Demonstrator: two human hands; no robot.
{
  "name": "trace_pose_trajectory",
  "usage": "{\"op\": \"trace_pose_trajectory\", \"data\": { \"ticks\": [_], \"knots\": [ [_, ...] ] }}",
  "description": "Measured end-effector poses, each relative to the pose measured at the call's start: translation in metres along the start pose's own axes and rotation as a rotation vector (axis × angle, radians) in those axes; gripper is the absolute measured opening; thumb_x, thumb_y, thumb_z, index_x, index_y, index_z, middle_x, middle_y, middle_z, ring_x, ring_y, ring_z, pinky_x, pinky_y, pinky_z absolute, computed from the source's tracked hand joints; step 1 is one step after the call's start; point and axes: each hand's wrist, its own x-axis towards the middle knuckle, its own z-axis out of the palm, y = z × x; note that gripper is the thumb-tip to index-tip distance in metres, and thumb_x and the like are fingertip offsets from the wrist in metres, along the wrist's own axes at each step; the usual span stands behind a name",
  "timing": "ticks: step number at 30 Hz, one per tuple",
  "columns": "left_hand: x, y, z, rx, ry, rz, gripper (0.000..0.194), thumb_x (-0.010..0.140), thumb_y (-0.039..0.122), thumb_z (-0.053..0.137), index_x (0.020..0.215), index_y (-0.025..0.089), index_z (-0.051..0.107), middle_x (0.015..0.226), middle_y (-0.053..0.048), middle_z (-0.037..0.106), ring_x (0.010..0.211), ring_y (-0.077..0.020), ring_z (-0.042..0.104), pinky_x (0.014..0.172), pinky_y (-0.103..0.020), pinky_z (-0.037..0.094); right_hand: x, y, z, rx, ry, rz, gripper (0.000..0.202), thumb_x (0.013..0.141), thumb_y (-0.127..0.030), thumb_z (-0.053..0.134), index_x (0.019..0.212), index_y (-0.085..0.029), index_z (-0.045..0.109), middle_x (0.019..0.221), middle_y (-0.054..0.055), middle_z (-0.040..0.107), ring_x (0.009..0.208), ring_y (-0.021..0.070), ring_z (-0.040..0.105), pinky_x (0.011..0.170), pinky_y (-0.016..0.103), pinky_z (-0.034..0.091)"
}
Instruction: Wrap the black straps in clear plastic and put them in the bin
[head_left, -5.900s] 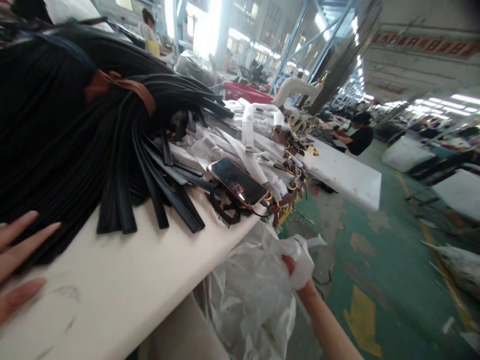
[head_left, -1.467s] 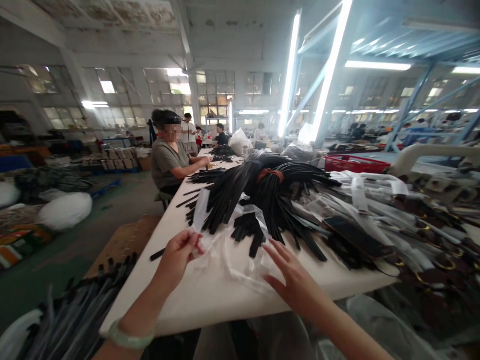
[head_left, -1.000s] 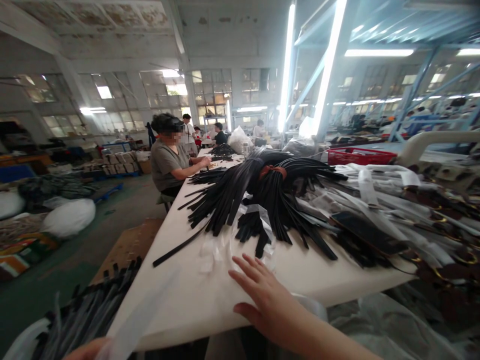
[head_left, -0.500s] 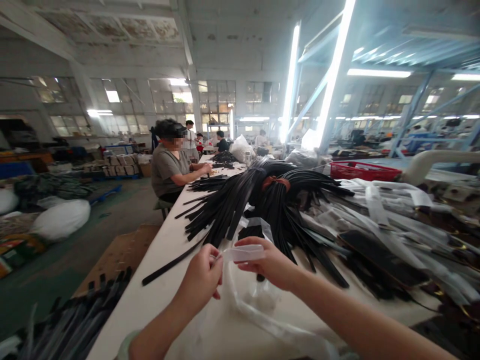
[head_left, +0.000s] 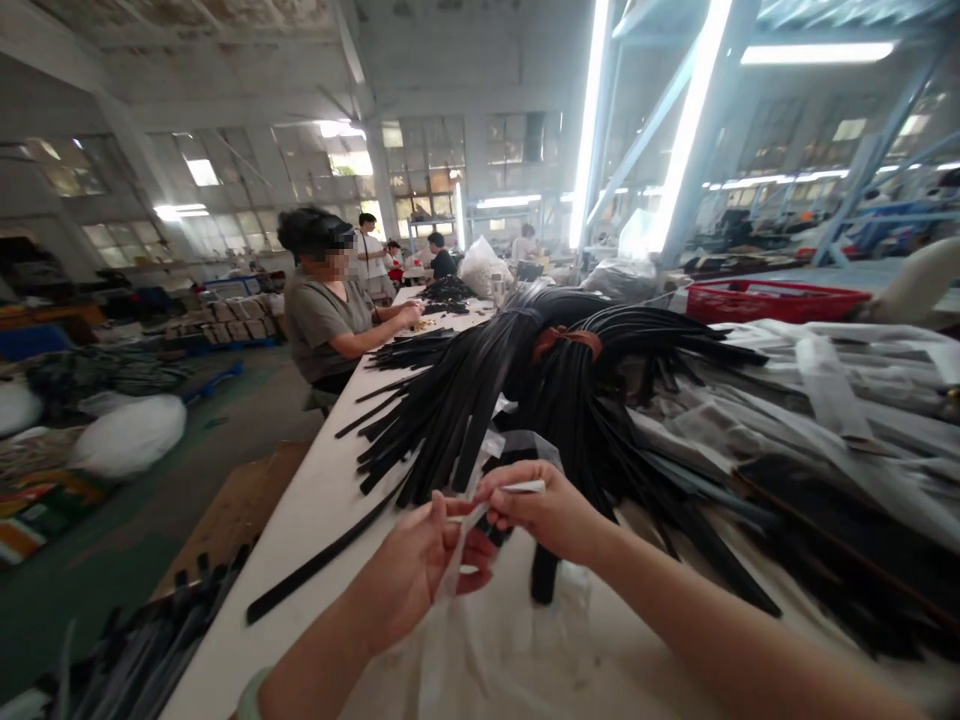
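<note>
Over the near part of the table, my right hand (head_left: 544,508) pinches a translucent white plastic strip (head_left: 450,580). A short white end of it sticks out past the fingers. My left hand (head_left: 409,565) is just beside it, with its fingers curled and partly apart around the same strip, which runs down across them towards the tabletop. Just beyond both hands lies a big bundle of black straps (head_left: 457,385), tied with a reddish-brown band (head_left: 568,342). Strap ends fan out towards me. What the left fingertips press on is partly hidden.
A co-worker (head_left: 322,300) sits at the left edge of the long white table (head_left: 300,545). Clear plastic-wrapped pieces (head_left: 832,390) are heaped on the right, before a red crate (head_left: 780,300). More dark strips (head_left: 165,620) stand low at the left.
My hands have come closer together. The right hand has turned, and less of the strip's white end shows beyond it. The left fingers have opened somewhat. The view has shifted slightly.
</note>
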Motion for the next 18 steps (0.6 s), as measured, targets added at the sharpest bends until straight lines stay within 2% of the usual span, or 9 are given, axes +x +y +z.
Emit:
{"op": "trace_pose_trajectory", "data": {
  "ticks": [2,4,6,8,10,12,14,16,18],
  "knots": [
    [-0.002,0.002,0.001,-0.026,-0.059,-0.093,0.043,0.073,0.053,0.070,0.091,0.016,0.060,0.069,-0.001,0.061,0.059,-0.0097,0.054,0.062,-0.025,0.048,-0.007,-0.003,0.002,-0.063,-0.112,-0.013,0.022,0.068,-0.033,0.080,0.078,-0.015,0.075,0.082,0.005,0.068,0.063,0.0104,0.059,0.060,0.023,0.051],
    [-0.002,-0.001,0.000,0.006,-0.063,-0.091,0.035,0.070,0.041,0.077,0.087,0.014,0.062,0.065,0.002,0.055,0.053,-0.0060,0.046,0.055,-0.020,0.043,-0.012,-0.006,0.004,-0.092,-0.171,0.003,0.021,0.067,-0.032,0.080,0.079,-0.016,0.074,0.088,0.005,0.068,0.070,0.0131,0.061,0.065,0.025,0.051],
    [0.000,-0.006,-0.004,0.051,0.000,-0.039,0.034,0.064,0.033,0.082,0.084,0.014,0.064,0.069,0.001,0.055,0.059,-0.0070,0.048,0.058,-0.020,0.044,-0.015,-0.009,0.005,-0.049,-0.164,0.032,0.037,0.062,-0.029,0.083,0.095,-0.020,0.072,0.099,0.006,0.067,0.080,0.0162,0.063,0.072,0.029,0.051],
    [0.002,-0.010,-0.008,0.125,0.101,0.047,0.031,0.062,0.031,0.083,0.078,0.014,0.063,0.072,0.000,0.059,0.066,-0.0096,0.052,0.066,-0.023,0.047,-0.016,-0.010,0.006,0.032,-0.118,0.044,0.065,0.055,-0.029,0.087,0.115,-0.026,0.064,0.115,0.006,0.062,0.091,0.0188,0.063,0.080,0.032,0.050],
    [0.003,-0.010,-0.010,0.228,0.185,0.146,0.027,0.065,0.033,0.080,0.074,0.015,0.061,0.070,0.001,0.059,0.067,-0.0110,0.054,0.070,-0.026,0.048,-0.017,-0.011,0.008,0.079,-0.107,0.043,0.073,0.054,-0.035,0.088,0.121,-0.027,0.060,0.120,0.007,0.060,0.097,0.0196,0.061,0.084,0.034,0.049],
    [0.003,-0.008,-0.010,0.321,0.234,0.213,0.025,0.068,0.034,0.077,0.072,0.015,0.060,0.067,0.001,0.059,0.065,-0.0115,0.055,0.069,-0.026,0.047,-0.016,-0.010,0.010,0.043,-0.102,0.050,0.058,0.060,-0.042,0.084,0.111,-0.021,0.066,0.106,0.008,0.065,0.089,0.0177,0.062,0.079,0.031,0.050],
    [0.001,-0.004,-0.009,0.394,0.249,0.217,0.025,0.069,0.034,0.076,0.070,0.015,0.059,0.064,0.002,0.059,0.063,-0.0117,0.054,0.066,-0.025,0.046,-0.016,-0.008,0.012,-0.050,-0.027,0.060,0.042,0.064,-0.045,0.080,0.093,-0.016,0.071,0.083,0.005,0.067,0.072,0.0138,0.061,0.067,0.026,0.050],
    [0.001,-0.002,-0.009,0.460,0.250,0.200,0.026,0.069,0.035,0.075,0.069,0.015,0.059,0.064,0.001,0.059,0.062,-0.0123,0.054,0.063,-0.024,0.045,-0.015,-0.005,0.014,-0.146,0.087,0.066,0.035,0.063,-0.045,0.080,0.076,-0.014,0.071,0.066,0.002,0.064,0.058,0.0103,0.056,0.056,0.023,0.048],
    [0.001,-0.001,-0.008,0.528,0.262,0.227,0.026,0.069,0.036,0.074,0.076,0.015,0.061,0.072,-0.002,0.063,0.070,-0.0153,0.057,0.065,-0.025,0.045,-0.015,-0.001,0.015,-0.211,0.144,0.081,0.033,0.061,-0.044,0.081,0.066,-0.014,0.068,0.057,0.000,0.060,0.050,0.0083,0.052,0.050,0.021,0.045]
  ]
}}
